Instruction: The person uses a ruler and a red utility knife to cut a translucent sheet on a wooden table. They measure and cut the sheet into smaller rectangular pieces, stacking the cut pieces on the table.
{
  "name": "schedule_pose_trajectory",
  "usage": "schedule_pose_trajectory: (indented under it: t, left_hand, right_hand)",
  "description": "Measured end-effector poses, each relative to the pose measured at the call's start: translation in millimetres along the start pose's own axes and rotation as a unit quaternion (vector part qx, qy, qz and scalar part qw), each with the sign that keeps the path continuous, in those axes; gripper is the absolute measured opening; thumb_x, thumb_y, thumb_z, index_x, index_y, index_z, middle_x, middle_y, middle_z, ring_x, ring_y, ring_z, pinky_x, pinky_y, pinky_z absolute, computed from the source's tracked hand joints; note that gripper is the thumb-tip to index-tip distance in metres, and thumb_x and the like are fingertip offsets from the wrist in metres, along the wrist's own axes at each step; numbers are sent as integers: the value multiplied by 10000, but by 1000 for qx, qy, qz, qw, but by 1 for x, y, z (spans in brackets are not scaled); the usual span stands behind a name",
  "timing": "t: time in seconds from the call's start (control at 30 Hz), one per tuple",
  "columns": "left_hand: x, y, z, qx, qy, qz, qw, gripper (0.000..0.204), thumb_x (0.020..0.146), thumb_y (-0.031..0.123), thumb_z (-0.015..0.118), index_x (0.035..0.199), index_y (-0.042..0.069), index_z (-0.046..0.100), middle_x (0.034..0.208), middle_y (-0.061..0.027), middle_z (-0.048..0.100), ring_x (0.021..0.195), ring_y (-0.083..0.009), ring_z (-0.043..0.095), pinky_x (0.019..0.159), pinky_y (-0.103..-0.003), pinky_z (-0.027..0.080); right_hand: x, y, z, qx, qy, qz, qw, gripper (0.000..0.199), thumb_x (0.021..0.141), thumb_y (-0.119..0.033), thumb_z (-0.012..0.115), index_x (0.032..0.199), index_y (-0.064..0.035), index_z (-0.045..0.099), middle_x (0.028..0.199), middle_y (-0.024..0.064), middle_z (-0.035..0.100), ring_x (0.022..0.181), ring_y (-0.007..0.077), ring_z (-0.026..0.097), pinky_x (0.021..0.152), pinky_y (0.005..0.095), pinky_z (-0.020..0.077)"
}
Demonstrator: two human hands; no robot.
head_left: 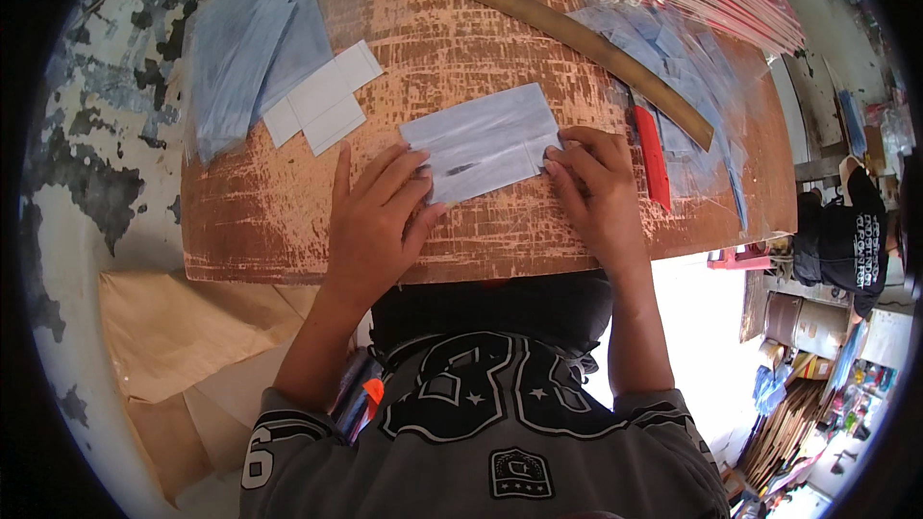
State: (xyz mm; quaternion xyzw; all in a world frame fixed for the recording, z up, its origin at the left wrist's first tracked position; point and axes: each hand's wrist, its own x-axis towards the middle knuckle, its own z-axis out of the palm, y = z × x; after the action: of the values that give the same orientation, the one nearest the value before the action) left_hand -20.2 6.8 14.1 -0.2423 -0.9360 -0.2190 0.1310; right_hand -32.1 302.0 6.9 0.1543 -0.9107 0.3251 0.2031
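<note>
Looking at it from here, the blue-grey plastic rectangle lies at a slant near the middle of the worn wooden table, between both hands. Left hand has its fingers spread, a few tips down on the left end; right hand has thumb and fingertips bunched at the right end, can't tell if they're really pinching it. Looks already squared up, with a small line or flap by the right end, so I'd guess mid-job: one piece in hand, plenty loose. More plastic film sits far left beside a creased white card, plus another heap on the right, past the brown flat strip and red tool. No obvious finished pile that I can make out.
</note>
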Motion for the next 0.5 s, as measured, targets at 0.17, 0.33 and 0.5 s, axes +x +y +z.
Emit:
schedule_pose_trajectory:
  t: [0.17,0.33,0.5]
  left_hand:
    - [6,2,-1,7,-12,12,1000,295,944,245,823,1149,38,775,1378,-60,719,1368,-284,641,1315,-641,267]
    - [5,3,0,-2,-8,7,1000,250,943,175,821,1136,33,747,1392,-70,726,1342,-305,665,1316,-633,254]
    - [3,0,1,-17,-4,4,1000,221,966,158,798,1144,38,744,1396,-70,726,1346,-305,665,1317,-630,249]
  right_hand:
    - [-6,-2,0,8,7,13,1000,195,923,-36,820,1115,-17,791,1237,138,725,1086,351,668,930,455,571]
    - [2,-1,-30,-31,66,29,997,261,935,-34,807,1194,-21,780,1231,167,753,1145,372,687,986,455,574]
    - [17,68,-89,-197,112,76,971,341,981,-97,796,1312,-26,754,1288,195,760,1212,410,700,1032,483,562]
